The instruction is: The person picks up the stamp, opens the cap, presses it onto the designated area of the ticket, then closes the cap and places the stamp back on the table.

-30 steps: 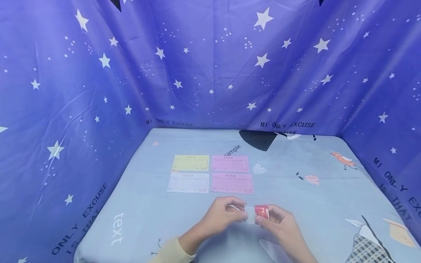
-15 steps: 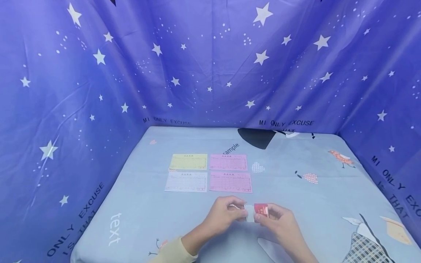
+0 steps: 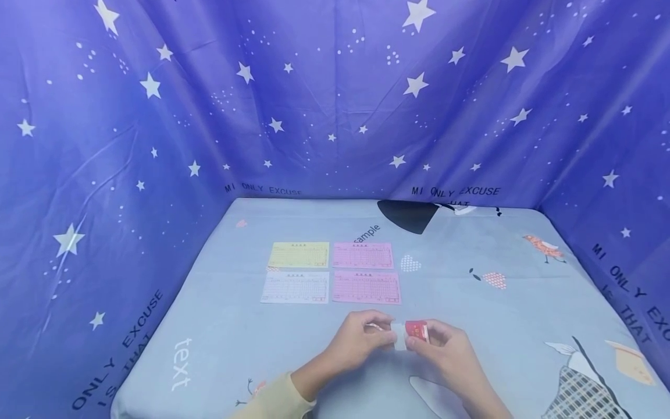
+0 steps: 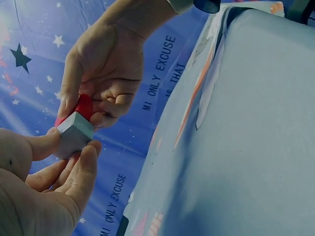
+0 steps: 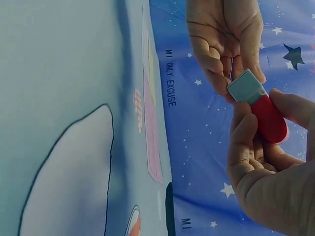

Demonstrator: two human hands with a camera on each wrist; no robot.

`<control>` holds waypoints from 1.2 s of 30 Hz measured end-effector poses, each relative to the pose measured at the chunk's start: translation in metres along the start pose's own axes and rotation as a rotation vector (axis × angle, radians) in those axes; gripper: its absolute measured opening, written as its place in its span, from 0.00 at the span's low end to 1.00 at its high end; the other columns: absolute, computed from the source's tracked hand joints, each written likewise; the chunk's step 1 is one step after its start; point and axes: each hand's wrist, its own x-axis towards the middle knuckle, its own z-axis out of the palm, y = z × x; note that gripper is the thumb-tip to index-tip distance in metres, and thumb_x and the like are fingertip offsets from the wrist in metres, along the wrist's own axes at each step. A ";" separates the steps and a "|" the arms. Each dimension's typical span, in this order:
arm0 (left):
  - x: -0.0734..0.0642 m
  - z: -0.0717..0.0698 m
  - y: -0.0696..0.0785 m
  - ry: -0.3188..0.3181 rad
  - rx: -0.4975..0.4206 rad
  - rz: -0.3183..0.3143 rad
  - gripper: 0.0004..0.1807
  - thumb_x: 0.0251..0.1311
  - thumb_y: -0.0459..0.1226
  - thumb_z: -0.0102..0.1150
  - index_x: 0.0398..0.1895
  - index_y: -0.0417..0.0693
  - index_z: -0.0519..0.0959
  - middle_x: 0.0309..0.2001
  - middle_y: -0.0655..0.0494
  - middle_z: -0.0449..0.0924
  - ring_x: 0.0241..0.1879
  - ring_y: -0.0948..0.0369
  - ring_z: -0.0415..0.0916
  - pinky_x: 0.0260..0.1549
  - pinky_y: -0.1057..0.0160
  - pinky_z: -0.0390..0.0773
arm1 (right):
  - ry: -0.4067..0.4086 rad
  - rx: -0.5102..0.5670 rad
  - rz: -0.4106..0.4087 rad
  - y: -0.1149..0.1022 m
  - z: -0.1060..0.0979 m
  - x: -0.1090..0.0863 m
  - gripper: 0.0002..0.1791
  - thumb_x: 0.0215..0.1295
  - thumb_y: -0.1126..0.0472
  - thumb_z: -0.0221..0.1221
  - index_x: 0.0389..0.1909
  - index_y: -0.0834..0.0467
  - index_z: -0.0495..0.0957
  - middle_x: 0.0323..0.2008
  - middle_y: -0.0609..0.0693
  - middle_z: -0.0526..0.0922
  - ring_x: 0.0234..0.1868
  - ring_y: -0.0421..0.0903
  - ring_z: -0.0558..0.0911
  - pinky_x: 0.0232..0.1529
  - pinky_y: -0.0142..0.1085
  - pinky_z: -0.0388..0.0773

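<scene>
Between my two hands, above the front middle of the table, is what looks like a small stamp (image 3: 417, 330) with a red rounded body and a pale square cap (image 3: 399, 336). Thumb and fingers of my left hand (image 3: 357, 342) pinch the pale cap from the left. My right hand (image 3: 446, 352) grips the red body from the right. In the left wrist view the cap (image 4: 75, 133) appears as a grey block against the red part, part of which the fingers hide. The right wrist view shows cap (image 5: 246, 86) and red body (image 5: 269, 119) joined end to end.
Printed slips lie in a two-by-two block beyond my hands: a yellow slip (image 3: 299, 255), a white slip (image 3: 295, 287), an upper pink slip (image 3: 363, 255) and a lower pink slip (image 3: 367, 287). A patterned cloth covers the table (image 3: 471, 314). Blue star-printed curtains (image 3: 335, 105) enclose three sides.
The head view has shifted slightly, so slips and table edge sit a little higher. Both hands keep nearly the same hold on the stamp, with its red body slightly more tilted.
</scene>
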 end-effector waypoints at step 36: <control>-0.007 -0.010 -0.029 0.027 0.892 0.295 0.11 0.68 0.39 0.59 0.50 0.49 0.84 0.49 0.59 0.85 0.49 0.66 0.81 0.51 0.66 0.79 | 0.176 -0.641 -0.177 0.012 -0.034 0.035 0.27 0.60 0.51 0.68 0.60 0.57 0.80 0.42 0.58 0.86 0.42 0.54 0.82 0.49 0.54 0.78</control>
